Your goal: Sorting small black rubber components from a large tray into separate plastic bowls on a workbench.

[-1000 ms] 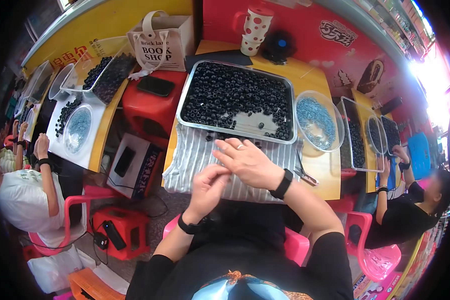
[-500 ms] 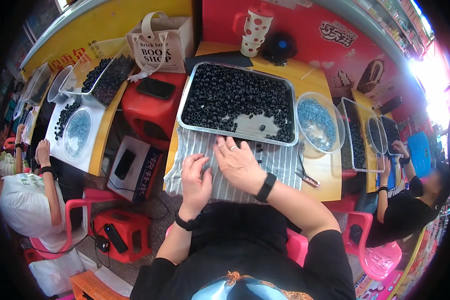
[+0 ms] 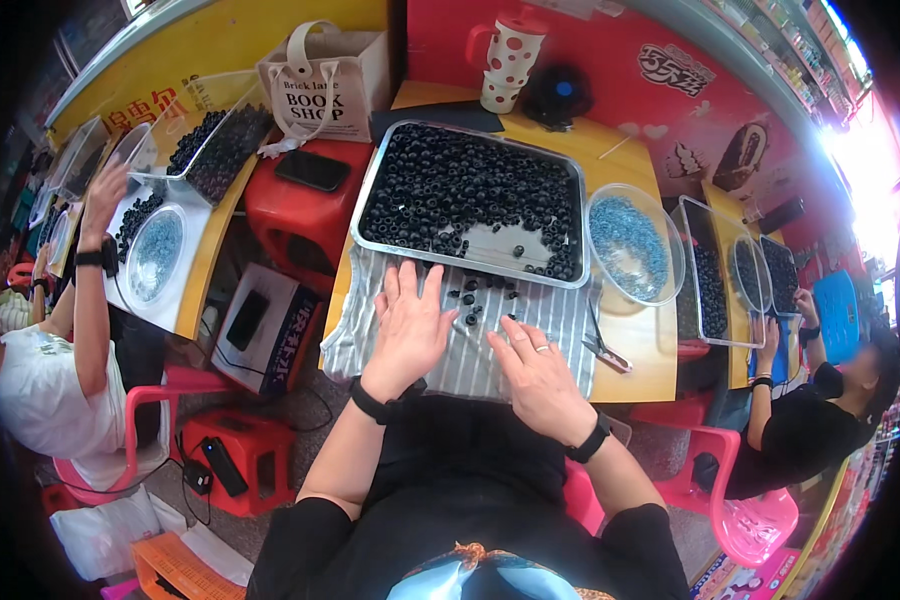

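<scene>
My left hand [image 3: 411, 325] lies palm down on a grey-and-white striped cloth [image 3: 352, 325], its fingers spread toward the tray. My right hand [image 3: 544, 385] rests farther right on the same cloth, fingers stretched out, a ring on one of them. Neither hand holds anything. Several loose round black beads [image 3: 472, 300] lie on the cloth between the two hands. Just beyond stands a metal tray [image 3: 492, 240] heaped with black beads, its bottom showing near the front right. A clear bowl [image 3: 682, 262] of small pale-blue pieces [image 3: 630, 245] is right of the tray.
Scissors [image 3: 607, 354] lie at the cloth's right edge. A spotted tumbler [image 3: 510, 70] and a dark round fan [image 3: 558, 95] stand behind the tray. A red stool [image 3: 300, 215] with a phone [image 3: 311, 172] is at the left. Co-workers [image 3: 55, 390] [image 3: 810, 430] sit on both sides.
My right hand has drawn back and right from the tray's front edge, uncovering black beads on the cloth. My left hand has moved forward and flattened. The left co-worker's arm has risen.
</scene>
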Available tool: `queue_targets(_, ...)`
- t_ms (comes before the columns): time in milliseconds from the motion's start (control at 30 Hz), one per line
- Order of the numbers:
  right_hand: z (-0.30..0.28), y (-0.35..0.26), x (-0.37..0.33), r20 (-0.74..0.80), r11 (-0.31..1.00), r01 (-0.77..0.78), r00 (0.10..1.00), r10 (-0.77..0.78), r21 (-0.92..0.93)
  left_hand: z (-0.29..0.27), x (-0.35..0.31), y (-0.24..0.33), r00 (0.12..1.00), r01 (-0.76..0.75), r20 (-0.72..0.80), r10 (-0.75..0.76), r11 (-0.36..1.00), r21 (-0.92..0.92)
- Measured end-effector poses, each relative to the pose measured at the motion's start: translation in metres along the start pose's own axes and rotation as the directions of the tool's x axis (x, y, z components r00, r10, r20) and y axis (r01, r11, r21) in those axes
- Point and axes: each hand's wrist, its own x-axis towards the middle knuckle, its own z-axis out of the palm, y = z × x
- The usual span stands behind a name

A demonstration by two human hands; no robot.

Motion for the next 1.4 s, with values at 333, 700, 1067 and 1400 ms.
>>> queue_targets(333, 0.011, 0.01, -0.028, -0.177, 0.987, -0.053, 0.981, 0.08, 0.154, 0.01, 0.007, 0.008, 0.987, -0.159, 0.011, 0.16, 0.984, -0.082)
queue_targets(700, 0.013, 0.015, -0.043, -0.297, 0.97, -0.055, 0.947, 0.126, 0.238, 0.019, 0.0, 0.024, 0.982, -0.161, 0.09, 0.165, 0.986, -0.049)
queue_targets(1067, 0.018, 0.023, -0.053, -0.317, 0.961, -0.102, 0.931, 0.184, 0.257, 0.014, -0.037, 0.038, 0.913, -0.348, 0.159, 0.375, 0.921, -0.175)
queue_targets(1400, 0.017, 0.023, -0.052, -0.354, 0.952, -0.135, 0.907, 0.23, 0.274, 0.019, -0.007, 0.059, 0.984, -0.179, 0.009, 0.179, 0.98, 0.083)
